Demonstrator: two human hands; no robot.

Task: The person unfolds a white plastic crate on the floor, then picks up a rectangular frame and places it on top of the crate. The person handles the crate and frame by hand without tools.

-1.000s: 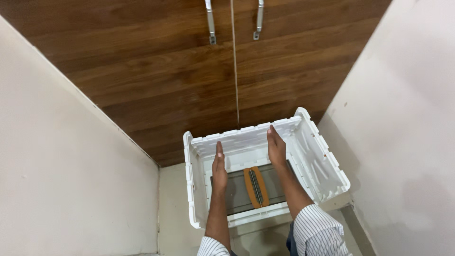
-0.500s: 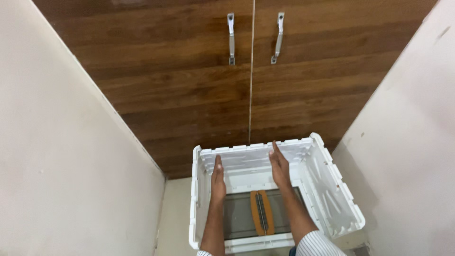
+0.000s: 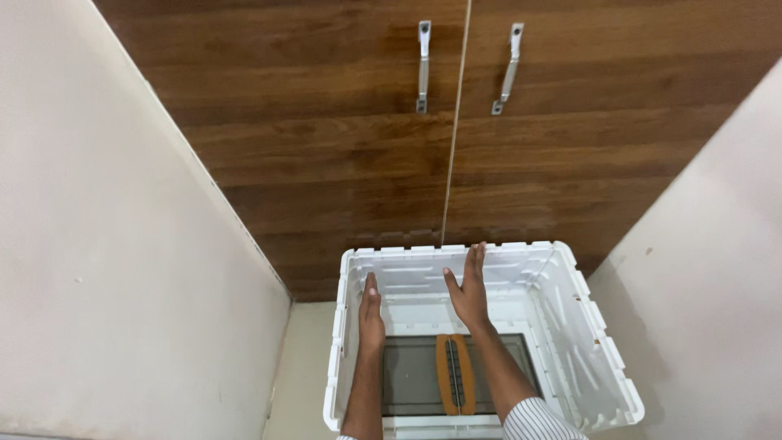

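Observation:
A white plastic crate (image 3: 570,326) stands on the floor in front of a wooden cupboard. Both my hands reach down into it. My left hand (image 3: 371,314) is flat with fingers together, close to the crate's left inner wall. My right hand (image 3: 467,287) is open with fingers spread, raised near the crate's far wall. Neither hand holds anything. On the crate's bottom lies a dark grey flat panel (image 3: 407,375) with an orange oval piece (image 3: 453,373) in its middle, between my forearms.
Two brown wooden cupboard doors (image 3: 342,147) with metal handles (image 3: 423,65) rise behind the crate. Pale walls (image 3: 114,269) close in on the left and right. A strip of light floor (image 3: 305,367) shows left of the crate.
The view has tilted up, so the crate sits lower in the frame. My right hand has lifted and spread its fingers near the far wall; my left hand stays by the left wall.

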